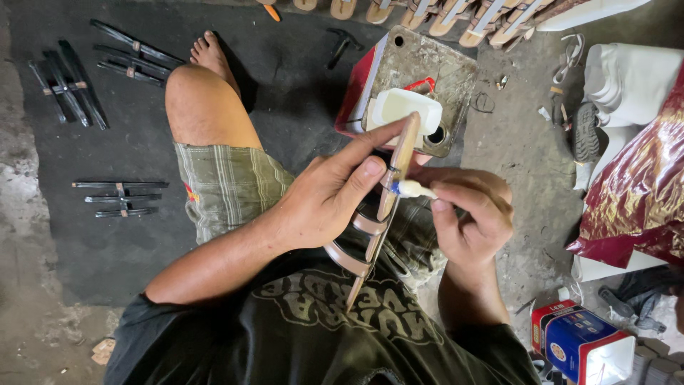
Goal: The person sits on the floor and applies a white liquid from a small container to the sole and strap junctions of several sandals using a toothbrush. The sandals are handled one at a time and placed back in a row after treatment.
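Note:
My left hand [329,192] grips a tan sandal upper [375,221], a long strap with curved cross bands, held upright over my lap. My right hand [470,214] pinches a small brush with a white, glue-coated tip [412,189] and presses it against the strap just below my left thumb. Directly behind the strap stands a square metal can [456,71] with a white plastic tub [403,107] resting on its top.
Bundles of black straps [68,82] [120,197] lie on the dark mat to the left. A row of tan sandal soles [456,18] lines the top edge. A hammer [340,44], white foam pieces [630,78], a red foil bag [641,192] and a blue-and-red tin [581,342] sit around.

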Motion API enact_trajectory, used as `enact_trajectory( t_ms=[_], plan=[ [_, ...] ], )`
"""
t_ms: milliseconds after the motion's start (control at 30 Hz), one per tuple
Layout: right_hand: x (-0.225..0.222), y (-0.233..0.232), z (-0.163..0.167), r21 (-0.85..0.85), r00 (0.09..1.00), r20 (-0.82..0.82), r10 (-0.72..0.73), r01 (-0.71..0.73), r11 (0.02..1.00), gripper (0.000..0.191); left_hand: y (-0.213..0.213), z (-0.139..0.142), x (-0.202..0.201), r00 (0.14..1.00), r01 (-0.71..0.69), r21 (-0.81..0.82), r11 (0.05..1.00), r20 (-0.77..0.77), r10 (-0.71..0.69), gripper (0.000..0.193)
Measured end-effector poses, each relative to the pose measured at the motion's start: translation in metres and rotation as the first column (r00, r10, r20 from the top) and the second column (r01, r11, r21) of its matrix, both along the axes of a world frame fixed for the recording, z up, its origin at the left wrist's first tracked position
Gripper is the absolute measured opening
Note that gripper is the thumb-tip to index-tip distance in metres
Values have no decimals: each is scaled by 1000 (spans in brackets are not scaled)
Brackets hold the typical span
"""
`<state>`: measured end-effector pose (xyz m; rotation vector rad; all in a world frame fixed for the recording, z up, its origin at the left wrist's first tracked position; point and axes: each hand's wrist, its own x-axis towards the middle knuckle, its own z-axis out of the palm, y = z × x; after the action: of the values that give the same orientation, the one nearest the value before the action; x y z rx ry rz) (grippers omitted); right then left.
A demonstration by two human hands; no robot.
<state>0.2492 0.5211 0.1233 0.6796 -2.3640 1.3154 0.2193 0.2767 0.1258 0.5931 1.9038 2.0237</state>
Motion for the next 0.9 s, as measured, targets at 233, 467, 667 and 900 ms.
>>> enact_trajectory(
  t_ms=[233, 467, 667, 900],
  plan=[
    [-2, -12, -10, 96, 992, -5, -129, 129, 987, 12, -1, -35, -10, 996, 51, 183, 982, 67, -64, 60],
    [4, -16, -36, 99, 943, 203, -263, 248, 964, 14, -8, -81, -5, 908, 86, 378, 922, 351, -228, 66],
    [36, -13, -31, 115, 926, 371, -68, 27, 993, 15, -30, -107, 19, 808, 72, 505, 860, 476, -347, 97],
    [-31, 19, -52, 466, 842, 332, -424, 244, 850, 17, -34, -119, 27, 716, 21, 493, 870, 600, -357, 110]
  ],
)
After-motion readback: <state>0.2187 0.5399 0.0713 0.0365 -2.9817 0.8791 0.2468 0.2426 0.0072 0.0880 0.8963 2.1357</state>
